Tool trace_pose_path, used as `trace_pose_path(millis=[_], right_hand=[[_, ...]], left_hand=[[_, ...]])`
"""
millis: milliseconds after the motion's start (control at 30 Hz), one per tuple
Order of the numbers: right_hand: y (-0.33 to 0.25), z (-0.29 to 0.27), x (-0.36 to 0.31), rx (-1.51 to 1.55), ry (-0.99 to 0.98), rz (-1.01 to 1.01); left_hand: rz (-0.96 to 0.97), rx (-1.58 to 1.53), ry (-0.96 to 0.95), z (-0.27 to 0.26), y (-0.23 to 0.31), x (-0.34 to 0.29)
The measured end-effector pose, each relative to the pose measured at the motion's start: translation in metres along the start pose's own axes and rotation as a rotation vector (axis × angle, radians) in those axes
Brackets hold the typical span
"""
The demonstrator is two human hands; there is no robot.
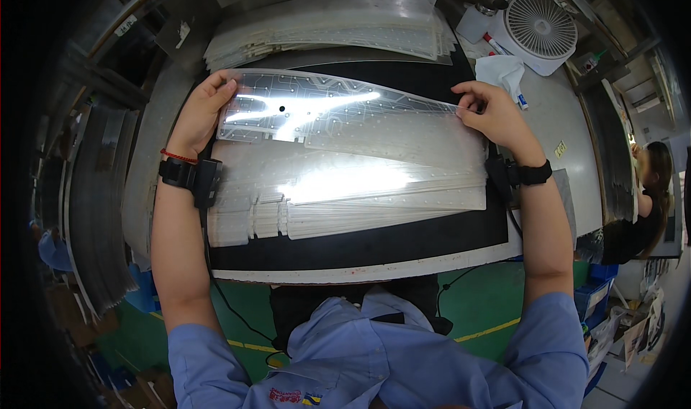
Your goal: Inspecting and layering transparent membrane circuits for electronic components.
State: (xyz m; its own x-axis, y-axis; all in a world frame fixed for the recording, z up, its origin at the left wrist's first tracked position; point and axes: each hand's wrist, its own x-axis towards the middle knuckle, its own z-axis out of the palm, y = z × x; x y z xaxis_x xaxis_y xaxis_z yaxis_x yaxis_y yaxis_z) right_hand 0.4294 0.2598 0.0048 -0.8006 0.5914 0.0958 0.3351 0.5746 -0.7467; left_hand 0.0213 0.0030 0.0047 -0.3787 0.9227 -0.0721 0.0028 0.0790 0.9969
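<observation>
A thin clear plastic film sheet with printed circuit lines and dots is held up between my hands and reflects the light. My left hand pinches its upper left corner between thumb and fingers. At the other end, the thumb and forefinger of my right hand grip the sheet's right edge. Just below lies a thick stack of similar clear sheets, fanned unevenly toward me. That stack rests on a black mat. Each wrist wears a black strap with a small device and a cable.
Another pile of clear sheets stands at the back of the bench. At the far right are a white fan, a white cloth and a red marker. A co-worker is at the right, beside stacked sheets.
</observation>
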Motion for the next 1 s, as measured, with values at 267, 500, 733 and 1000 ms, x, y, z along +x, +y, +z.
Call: trace_pose_path(millis=[267,500,733,1000], right_hand=[[-0.004,-0.002,-0.001,-0.038,-0.023,-0.019],[-0.014,0.001,-0.005,-0.018,-0.041,-0.131],[-0.033,0.001,-0.011,0.004,-0.269,-0.04],[-0.034,0.003,-0.01,-0.022,-0.301,-0.02]], left_hand=[[-0.003,0.018,0.014,-0.007,0.0,0.0],[-0.071,0.067,0.008,-0.027,0.0,-0.001],[-0.083,0.109,0.015,-0.028,-0.006,0.0],[-0.093,0.158,0.021,-0.028,-0.006,0.001]])
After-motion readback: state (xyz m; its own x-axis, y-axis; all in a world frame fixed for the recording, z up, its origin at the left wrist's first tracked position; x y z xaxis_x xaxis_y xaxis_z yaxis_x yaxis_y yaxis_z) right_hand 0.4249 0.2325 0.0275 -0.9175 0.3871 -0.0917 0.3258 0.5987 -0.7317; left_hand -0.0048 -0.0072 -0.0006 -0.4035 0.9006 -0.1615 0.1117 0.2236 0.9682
